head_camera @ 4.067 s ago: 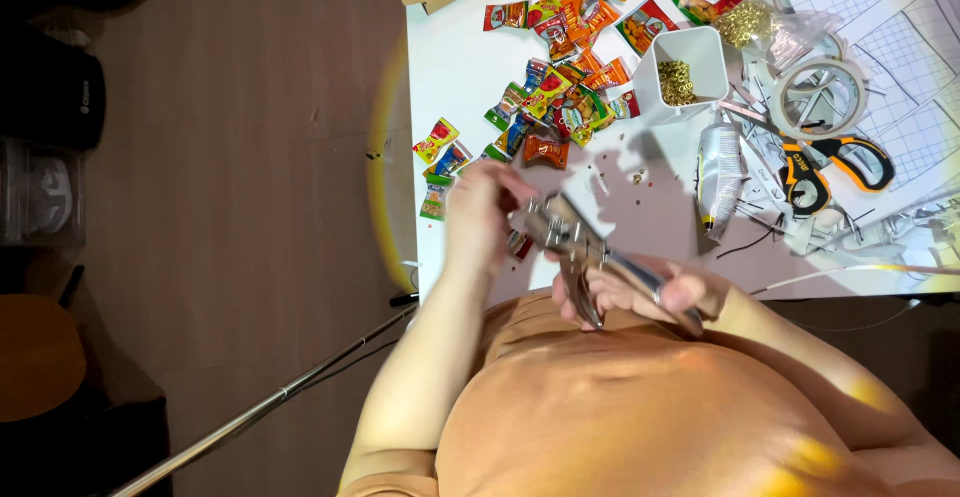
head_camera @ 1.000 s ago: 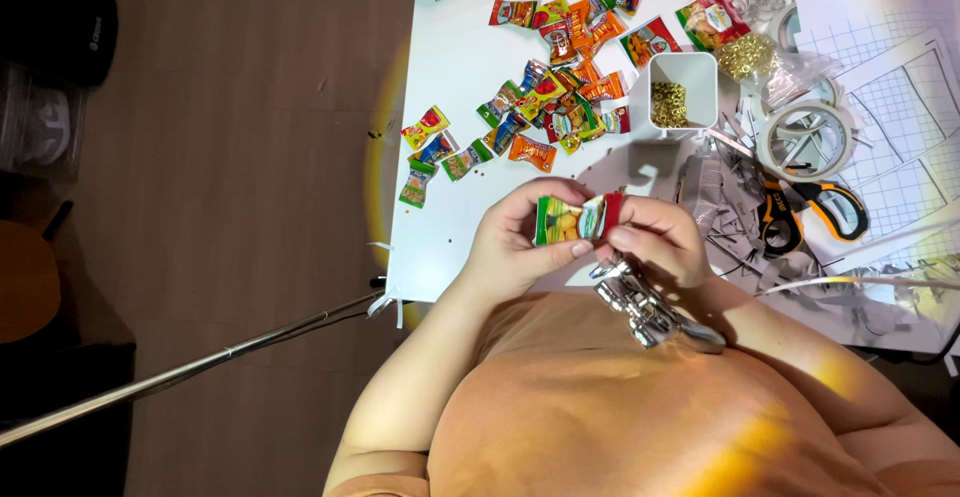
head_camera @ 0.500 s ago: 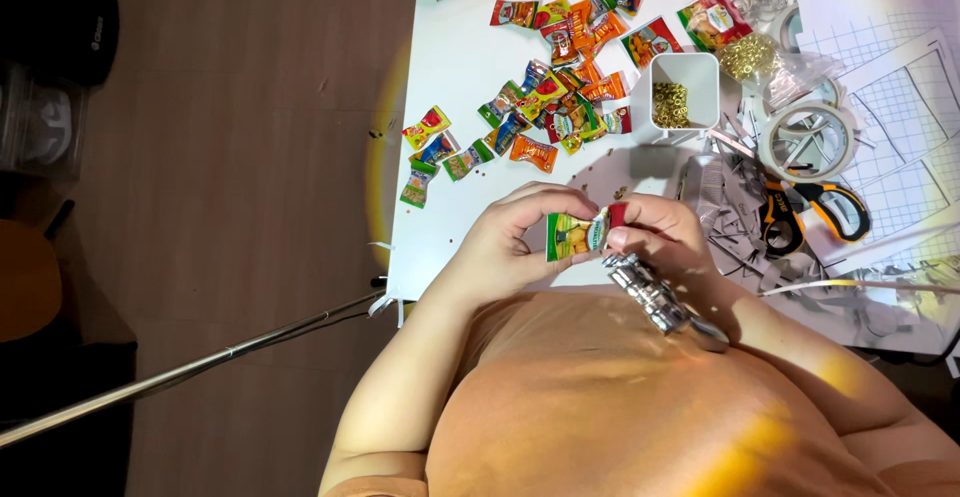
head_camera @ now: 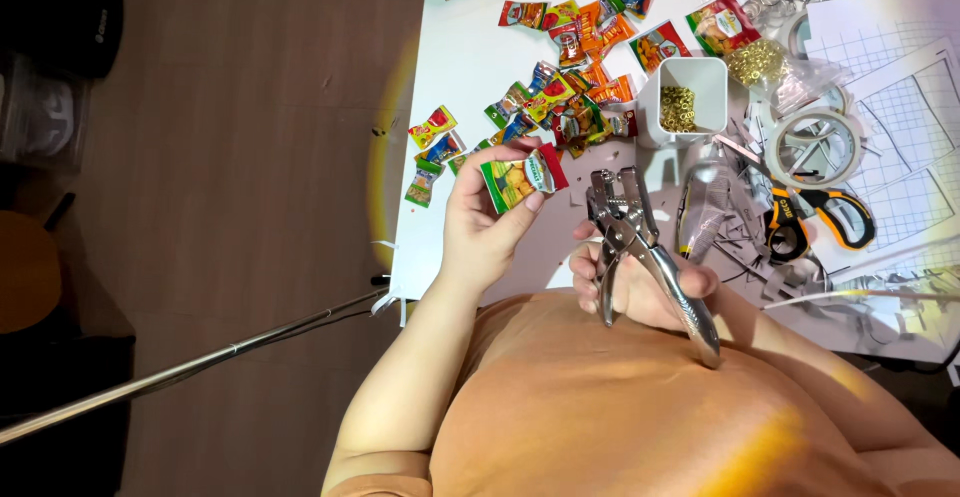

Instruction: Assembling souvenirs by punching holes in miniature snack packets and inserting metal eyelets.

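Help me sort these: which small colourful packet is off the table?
The green-edged packet with an orange picture, pinched in the left hand; the other packets lie on the white table.

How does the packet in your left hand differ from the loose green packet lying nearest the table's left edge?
The packet in the left hand is pinched off the table by the left hand; the edge packet lies flat on the white table, untouched. The held one looks larger and shows an orange picture framed in green with a red end; the edge one is narrower and mostly green. Both are small printed packets. The right hand holds metal punch pliers.
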